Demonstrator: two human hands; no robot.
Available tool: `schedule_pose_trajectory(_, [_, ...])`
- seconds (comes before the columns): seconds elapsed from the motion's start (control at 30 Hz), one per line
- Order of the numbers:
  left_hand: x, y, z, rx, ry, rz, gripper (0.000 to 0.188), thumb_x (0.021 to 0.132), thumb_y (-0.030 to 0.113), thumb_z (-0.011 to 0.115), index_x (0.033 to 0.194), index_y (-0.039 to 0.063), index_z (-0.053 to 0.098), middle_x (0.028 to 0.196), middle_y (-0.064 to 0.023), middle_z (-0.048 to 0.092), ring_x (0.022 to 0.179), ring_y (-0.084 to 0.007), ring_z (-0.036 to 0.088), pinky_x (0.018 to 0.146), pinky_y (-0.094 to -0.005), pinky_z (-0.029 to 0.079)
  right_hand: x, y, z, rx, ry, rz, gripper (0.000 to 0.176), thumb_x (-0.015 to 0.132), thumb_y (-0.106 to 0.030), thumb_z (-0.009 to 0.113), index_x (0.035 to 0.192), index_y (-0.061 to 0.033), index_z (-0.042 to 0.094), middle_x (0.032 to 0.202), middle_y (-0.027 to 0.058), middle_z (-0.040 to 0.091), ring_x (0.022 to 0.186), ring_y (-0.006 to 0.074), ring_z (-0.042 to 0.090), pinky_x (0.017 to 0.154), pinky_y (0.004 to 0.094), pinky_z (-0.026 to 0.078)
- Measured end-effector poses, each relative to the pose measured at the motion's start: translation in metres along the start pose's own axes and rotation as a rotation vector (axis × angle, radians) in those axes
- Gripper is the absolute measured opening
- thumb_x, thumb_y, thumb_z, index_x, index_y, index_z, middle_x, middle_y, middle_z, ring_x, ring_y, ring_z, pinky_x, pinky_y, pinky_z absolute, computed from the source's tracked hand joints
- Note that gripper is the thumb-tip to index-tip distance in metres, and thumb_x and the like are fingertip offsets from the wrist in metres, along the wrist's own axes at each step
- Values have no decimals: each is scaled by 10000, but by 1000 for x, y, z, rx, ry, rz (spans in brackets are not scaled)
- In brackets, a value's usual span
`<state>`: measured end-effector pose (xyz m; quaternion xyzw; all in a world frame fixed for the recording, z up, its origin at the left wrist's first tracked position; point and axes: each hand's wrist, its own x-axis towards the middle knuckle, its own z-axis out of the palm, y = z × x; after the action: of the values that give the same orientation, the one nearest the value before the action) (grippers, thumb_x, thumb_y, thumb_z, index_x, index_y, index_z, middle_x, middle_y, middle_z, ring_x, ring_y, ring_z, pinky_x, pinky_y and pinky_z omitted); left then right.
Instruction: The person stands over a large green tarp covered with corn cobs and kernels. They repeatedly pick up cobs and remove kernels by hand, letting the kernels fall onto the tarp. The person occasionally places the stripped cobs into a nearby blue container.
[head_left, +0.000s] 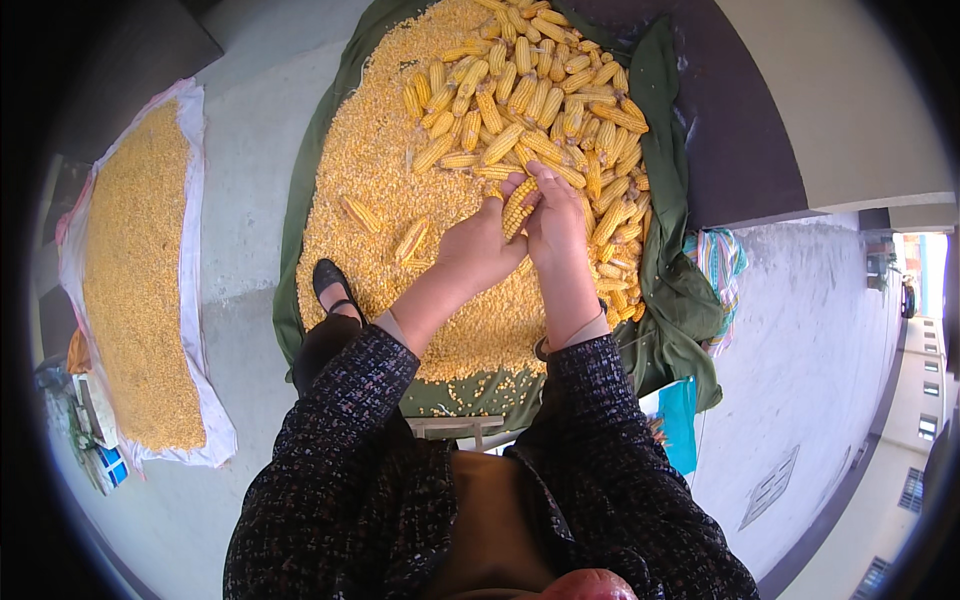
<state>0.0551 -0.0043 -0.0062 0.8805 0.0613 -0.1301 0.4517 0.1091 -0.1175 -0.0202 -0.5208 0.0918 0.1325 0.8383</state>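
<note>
A yellow ear of corn (519, 208) is held at a slant between my two hands, above a heap of loose kernels (360, 157). My left hand (480, 238) grips it from the left, its thumb close to the ear's lower end. From the right, my right hand (559, 214) curls around the same ear, with fingers at its upper end. Just beyond the hands, a pile of whole corn ears (517, 97) spreads to the back and right. Two partly shelled ears, one (361, 214) farther left and another (412, 238) nearer, lie on the kernels.
Under the corn is a green cloth (300, 217), bunched at right. My dark shoe (335, 289) rests at its left edge. More kernels (142, 277) cover a white sheet (214, 420) at left. A teal bag (681, 427) and striped cloth (721, 281) are at right.
</note>
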Motion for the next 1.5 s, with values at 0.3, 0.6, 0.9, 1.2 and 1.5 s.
schedule_pose_trajectory(0.3, [15,-31,13,-280,-110,41,364,717,199,637,991,-39,606,840,-209,669,800,-304,675,742,-386,518,-4,-5,3,410,-16,103,302,953,-294,540,1001,4,537,823,104,575,773,239,583,717,375,508])
schedule_pose_trajectory(0.6, [3,-13,24,-70,-9,16,545,740,174,661,1201,-91,538,905,-197,678,804,-299,675,717,-350,509,-2,2,6,-18,60,9,257,861,-89,668,1051,46,560,703,74,557,547,138,516,474,244,454])
schedule_pose_trajectory(0.9, [7,-16,19,-923,-378,-203,415,702,19,637,1103,-79,596,679,-10,547,548,-78,488,468,-224,340,5,8,-11,328,-153,79,349,950,-216,543,1192,33,523,849,119,598,682,197,574,613,350,523])
schedule_pose_trajectory(1.2, [16,-22,23,-246,-71,-44,387,742,155,683,1083,-17,630,864,-112,679,811,-205,643,751,-329,487,1,1,2,190,60,76,359,969,-327,522,1071,16,551,843,130,610,752,220,587,692,359,513])
schedule_pose_trajectory(1.5, [9,-19,23,-608,-146,-130,378,703,93,645,1002,-123,563,682,-92,606,560,-159,570,503,-268,415,-6,7,-4,142,-96,8,285,967,-185,498,1146,36,518,840,80,569,748,187,563,687,334,507])
